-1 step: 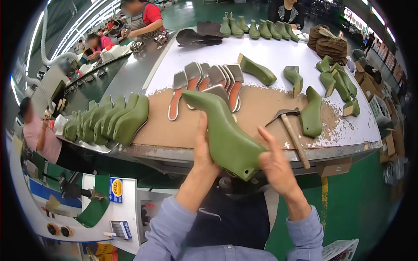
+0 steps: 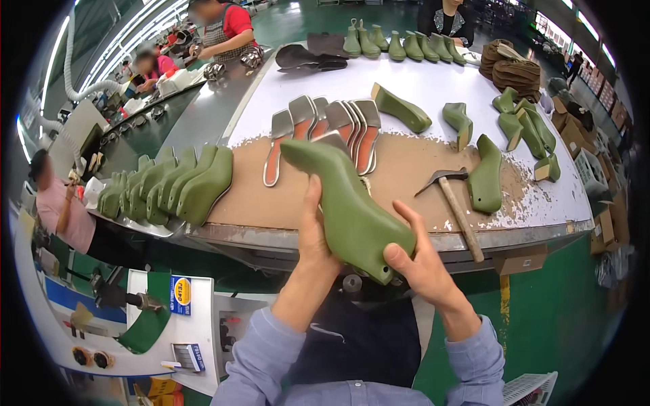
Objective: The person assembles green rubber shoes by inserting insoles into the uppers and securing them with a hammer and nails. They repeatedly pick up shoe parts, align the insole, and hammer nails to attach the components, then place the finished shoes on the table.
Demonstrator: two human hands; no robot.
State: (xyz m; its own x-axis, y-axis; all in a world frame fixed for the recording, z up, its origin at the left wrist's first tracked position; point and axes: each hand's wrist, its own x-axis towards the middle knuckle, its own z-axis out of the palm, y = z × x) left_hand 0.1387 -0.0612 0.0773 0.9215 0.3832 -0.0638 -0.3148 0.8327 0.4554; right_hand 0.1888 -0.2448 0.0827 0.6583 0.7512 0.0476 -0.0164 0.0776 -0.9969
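A green shoe last (image 2: 355, 213) is held up in front of me at the near edge of the table, its narrow toe pointing up and left. My left hand (image 2: 319, 237) is wrapped round its left side and underneath, most of the fingers hidden behind it. My right hand (image 2: 426, 260) grips the wide heel end, thumb on top near a small hole. Behind the last lie several insoles (image 2: 365, 132) with orange middles and grey ends, partly covered by it. Right of my hands rests a hammer (image 2: 455, 206) with a wooden handle, beside another green last (image 2: 485, 176).
A row of green lasts (image 2: 203, 186) stands at the table's left edge. More lasts lie at the right, and small ones (image 2: 413, 47) line the far edge. Brown material (image 2: 514, 73) is piled at the far right. Co-workers are beyond the table and at the left.
My right hand has closed on the heel end of the last, its thumb now pressed on top; before, its fingers were raised beside it. The last has hardly moved.
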